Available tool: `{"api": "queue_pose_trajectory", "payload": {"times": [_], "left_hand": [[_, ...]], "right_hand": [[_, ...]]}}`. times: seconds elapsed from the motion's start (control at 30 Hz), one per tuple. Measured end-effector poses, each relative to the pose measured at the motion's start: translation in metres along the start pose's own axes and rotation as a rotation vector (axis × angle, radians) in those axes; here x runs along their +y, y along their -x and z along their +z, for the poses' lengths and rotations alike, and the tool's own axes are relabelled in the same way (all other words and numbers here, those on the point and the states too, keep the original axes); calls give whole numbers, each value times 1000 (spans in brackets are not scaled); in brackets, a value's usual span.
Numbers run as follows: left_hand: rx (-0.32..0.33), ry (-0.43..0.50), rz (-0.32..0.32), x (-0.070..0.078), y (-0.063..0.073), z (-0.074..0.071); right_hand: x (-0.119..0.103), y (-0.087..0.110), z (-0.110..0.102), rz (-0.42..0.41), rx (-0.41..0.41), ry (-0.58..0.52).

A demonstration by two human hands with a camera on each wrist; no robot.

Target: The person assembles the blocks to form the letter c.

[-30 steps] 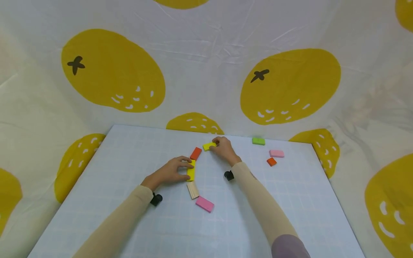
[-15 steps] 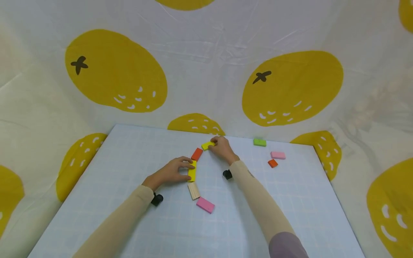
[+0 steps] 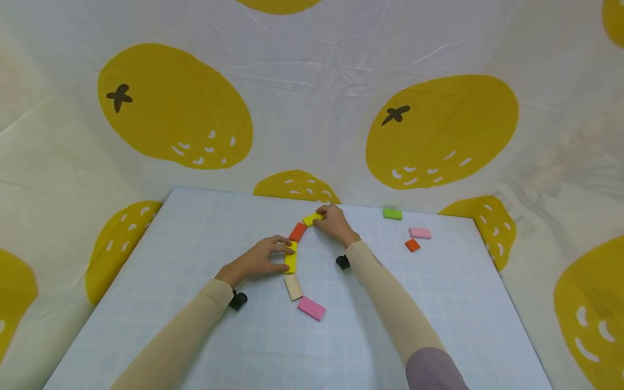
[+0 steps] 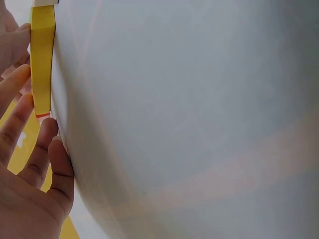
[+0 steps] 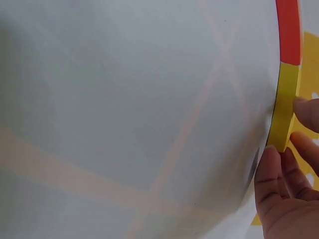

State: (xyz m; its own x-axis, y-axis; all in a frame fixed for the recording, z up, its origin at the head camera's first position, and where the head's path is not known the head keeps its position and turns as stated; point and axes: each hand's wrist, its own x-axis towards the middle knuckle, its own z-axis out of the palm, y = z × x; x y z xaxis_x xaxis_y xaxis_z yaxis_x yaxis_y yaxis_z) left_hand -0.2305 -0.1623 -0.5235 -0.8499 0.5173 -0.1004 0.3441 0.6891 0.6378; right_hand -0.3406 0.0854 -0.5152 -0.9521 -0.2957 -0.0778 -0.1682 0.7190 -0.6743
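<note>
Head view: table [image 3: 214,325] (pale blue, faint grid) carries every block. Five of them run in a curved line, bowed to the left, between and around the hands.

Left hand [image 3: 258,259]: digits spread, thumb apart from the fingers, tips resting on the near yellow block [image 3: 290,263] at mid-curve. Looks like light contact, not a clamp. Left wrist view shows several fingertips along one edge of that block.

Right hand [image 3: 336,223]: thumb and fingertips pinch the far yellow block [image 3: 309,220] at the curve's far end. Right wrist view has its other end against the red block [image 5: 290,35] (orange-red under the head camera).

Below the near yellow block: wooden block [image 3: 293,287], grain visible, then pink block [image 3: 311,308], their corners meeting or nearly so (can't tell which).

Off to the right, well apart from the curve: green block [image 3: 392,214], pale pink block [image 3: 420,233] and small orange block [image 3: 412,245], the last two just beside each other.

Behind the table: sheet [image 3: 312,124] with big yellow fruit prints.
</note>
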Motion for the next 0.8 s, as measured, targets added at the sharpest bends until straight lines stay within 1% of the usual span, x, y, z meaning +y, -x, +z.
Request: {"api": "queue_pose_trajectory", "payload": {"times": [0.3, 0.5, 0.67, 0.8], "left_hand": [[6, 1, 8, -2, 0, 0], [3, 16, -11, 1, 0, 0], [-1, 3, -21, 2, -1, 1], [-1, -1, -32, 5, 0, 0]], "right_hand": [[5, -7, 0, -34, -18, 1], [6, -5, -1, -30, -23, -4], [6, 2, -11, -12, -15, -29], [10, 6, -24, 4, 10, -32]]}}
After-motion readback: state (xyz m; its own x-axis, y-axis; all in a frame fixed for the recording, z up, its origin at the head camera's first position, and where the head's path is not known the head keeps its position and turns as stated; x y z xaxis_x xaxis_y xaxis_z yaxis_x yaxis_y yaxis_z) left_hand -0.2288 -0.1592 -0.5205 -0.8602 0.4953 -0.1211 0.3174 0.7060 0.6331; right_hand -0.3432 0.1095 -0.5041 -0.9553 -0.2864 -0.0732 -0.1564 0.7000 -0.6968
